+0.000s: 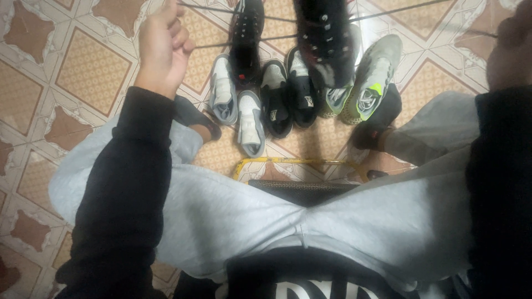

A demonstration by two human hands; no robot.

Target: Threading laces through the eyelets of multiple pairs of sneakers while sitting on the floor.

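The left hand (163, 41) is curling into a fist, pinching a black lace (221, 43) and drawing it taut out to the side. The right hand (512, 41) is blurred at the frame's right edge, so I cannot tell how it is gripping the other lace end. The laces are running to a black shoe (324, 41) hanging above the tiled floor (83, 72), over a row of sneakers (249, 111). Lacing looks underway, with tying not yet done.

Shoes (288, 94) on floor (83, 72) before stool (302, 191).
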